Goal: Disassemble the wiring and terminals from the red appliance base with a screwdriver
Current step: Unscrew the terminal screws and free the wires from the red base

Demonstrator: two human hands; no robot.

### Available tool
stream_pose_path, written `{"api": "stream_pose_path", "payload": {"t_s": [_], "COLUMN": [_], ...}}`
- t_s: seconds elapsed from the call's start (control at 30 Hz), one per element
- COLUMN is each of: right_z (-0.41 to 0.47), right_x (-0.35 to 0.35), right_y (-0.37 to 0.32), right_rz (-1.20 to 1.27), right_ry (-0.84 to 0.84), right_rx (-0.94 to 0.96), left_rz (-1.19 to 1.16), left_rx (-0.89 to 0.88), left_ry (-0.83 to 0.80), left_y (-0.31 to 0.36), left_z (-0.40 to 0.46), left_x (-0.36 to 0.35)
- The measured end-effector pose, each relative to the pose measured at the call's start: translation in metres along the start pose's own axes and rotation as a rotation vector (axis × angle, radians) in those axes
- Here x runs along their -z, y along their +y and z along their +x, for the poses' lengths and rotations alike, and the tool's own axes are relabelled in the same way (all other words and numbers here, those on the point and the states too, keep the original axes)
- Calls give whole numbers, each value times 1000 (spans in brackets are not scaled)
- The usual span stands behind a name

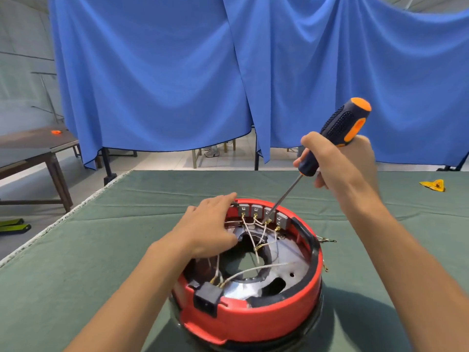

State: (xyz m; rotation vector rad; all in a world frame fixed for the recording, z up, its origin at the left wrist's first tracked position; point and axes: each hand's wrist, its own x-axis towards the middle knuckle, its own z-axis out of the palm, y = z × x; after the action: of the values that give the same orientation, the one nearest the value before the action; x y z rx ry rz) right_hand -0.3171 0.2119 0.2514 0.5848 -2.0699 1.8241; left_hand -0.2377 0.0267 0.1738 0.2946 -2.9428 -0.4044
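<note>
The right hand [340, 163] was wrapped tight around the screwdriver [332, 138], handle tilted up and away, shaft slanting down-left so the tip sat among the brass terminals [266, 221] at the far inner wall of the base [253, 318]. The left hand [210, 229] lay flat and loosely spread on the far-left rim, fingers reaching over the edge, gripping nothing, just bracing. Below and between both hands, white wires [253, 237] crossed from the terminals over the shiny metal plate [291, 252] inside the base, some running down to a black socket [206, 298] at the near rim. The red base sat on the green-covered worktop [127, 199], right under the hands. Well off to the right of the right hand lay a small yellow scrap [434, 185]. Beyond the worktop hung a blue curtain [177, 72]; far left of the left hand stood a dark table [33, 146].
</note>
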Motion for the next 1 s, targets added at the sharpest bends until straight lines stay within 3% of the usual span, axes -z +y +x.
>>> {"api": "stream_pose_path", "payload": {"t_s": [0.13,0.37,0.47,0.57,0.73,1.0], "right_z": [2,4,3,0,-3,-6], "right_x": [4,11,8,5,5,1], "right_y": [-5,-7,-4,-4,-5,-3], "right_rz": [193,382,442,461,483,508], "right_ry": [47,146,155,151,159,170], "right_rx": [14,114,113,121,134,112], "left_rz": [-138,159,251,206,158,305], "left_rx": [-26,98,144,41,-28,43], "left_ry": [-25,-164,-92,-7,-101,-49], "left_y": [-5,12,22,23,16,19], "left_z": [-2,-2,-5,-5,-2,1], "left_x": [8,8,3,-4,-3,-1]}}
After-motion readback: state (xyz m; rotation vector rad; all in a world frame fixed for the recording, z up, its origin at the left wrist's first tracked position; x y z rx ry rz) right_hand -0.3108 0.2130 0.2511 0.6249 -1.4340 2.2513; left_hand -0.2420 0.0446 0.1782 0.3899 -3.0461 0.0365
